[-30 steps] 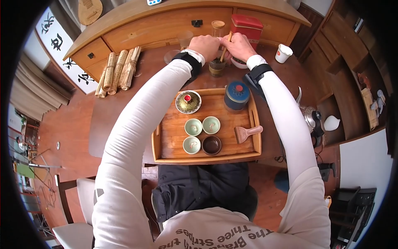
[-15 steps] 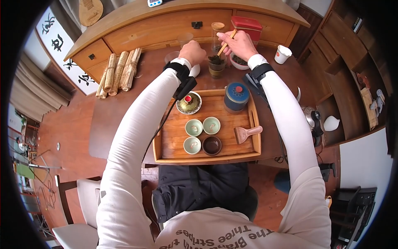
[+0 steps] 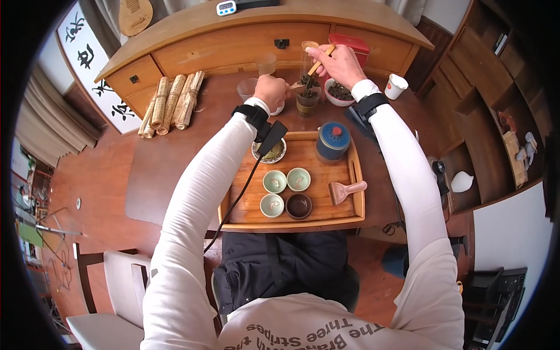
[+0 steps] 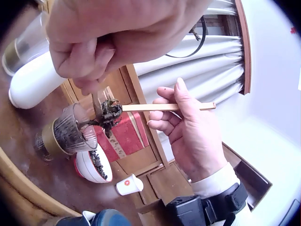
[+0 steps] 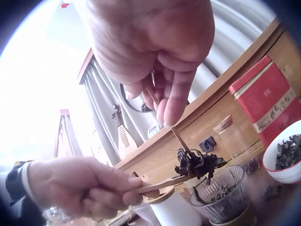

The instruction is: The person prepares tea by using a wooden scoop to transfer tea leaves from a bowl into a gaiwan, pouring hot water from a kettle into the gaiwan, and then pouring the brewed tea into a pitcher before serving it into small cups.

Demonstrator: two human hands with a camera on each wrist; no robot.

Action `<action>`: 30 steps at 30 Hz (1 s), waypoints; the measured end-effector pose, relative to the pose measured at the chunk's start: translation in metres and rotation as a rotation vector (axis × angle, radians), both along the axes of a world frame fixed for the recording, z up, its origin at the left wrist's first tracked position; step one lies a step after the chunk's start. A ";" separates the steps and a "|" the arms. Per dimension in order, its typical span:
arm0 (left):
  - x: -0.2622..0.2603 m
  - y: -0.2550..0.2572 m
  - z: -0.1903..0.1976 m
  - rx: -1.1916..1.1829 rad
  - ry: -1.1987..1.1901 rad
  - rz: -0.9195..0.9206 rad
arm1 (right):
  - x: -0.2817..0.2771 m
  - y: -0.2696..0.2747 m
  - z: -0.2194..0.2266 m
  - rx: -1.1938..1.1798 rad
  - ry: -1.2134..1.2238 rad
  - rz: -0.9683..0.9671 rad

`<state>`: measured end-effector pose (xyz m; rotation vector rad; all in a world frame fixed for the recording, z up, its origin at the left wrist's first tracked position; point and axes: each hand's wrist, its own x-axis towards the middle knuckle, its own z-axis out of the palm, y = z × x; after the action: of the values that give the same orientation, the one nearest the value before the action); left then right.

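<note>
In the head view my left hand [image 3: 272, 92] pinches a flat wooden scoop [image 5: 162, 183] to the left of a ribbed glass [image 3: 305, 106] with a tan band. My right hand [image 3: 339, 65] pinches a slim wooden stick [image 4: 150, 107], slanting down to the left. A clump of wet, dark tea leaves [image 4: 111, 115] sits between the scoop's end and the stick's tip, just above the glass's mouth. More leaves [image 5: 221, 192] lie inside the glass. Right beside it stands a white bowl [image 4: 94, 168] of dark leaves.
Nearer me lies a wooden tray [image 3: 256, 220] with several small cups, a lidless-looking patterned bowl [image 3: 270, 153], a blue canister [image 3: 333, 140] and a brush [image 3: 347, 189]. Behind are a corked glass jar [image 5: 233, 136] and a red box [image 3: 353, 48]. A white paper cup [image 3: 396, 86] stands at right.
The hands, at first together over the glass, have parted, the left moving left. The leaf clump now shows raised above the glass, with the scoop against it. The head view has tilted slightly.
</note>
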<state>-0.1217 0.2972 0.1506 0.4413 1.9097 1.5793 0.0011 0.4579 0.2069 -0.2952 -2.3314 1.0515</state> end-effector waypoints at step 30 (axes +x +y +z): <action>0.013 0.002 -0.027 0.128 -0.285 0.088 | -0.002 0.005 -0.025 -0.075 -0.051 -0.021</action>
<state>-0.1088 0.2987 0.1233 0.1739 1.6390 1.7261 -0.0013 0.4632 0.1817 -0.3790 -2.3321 1.1351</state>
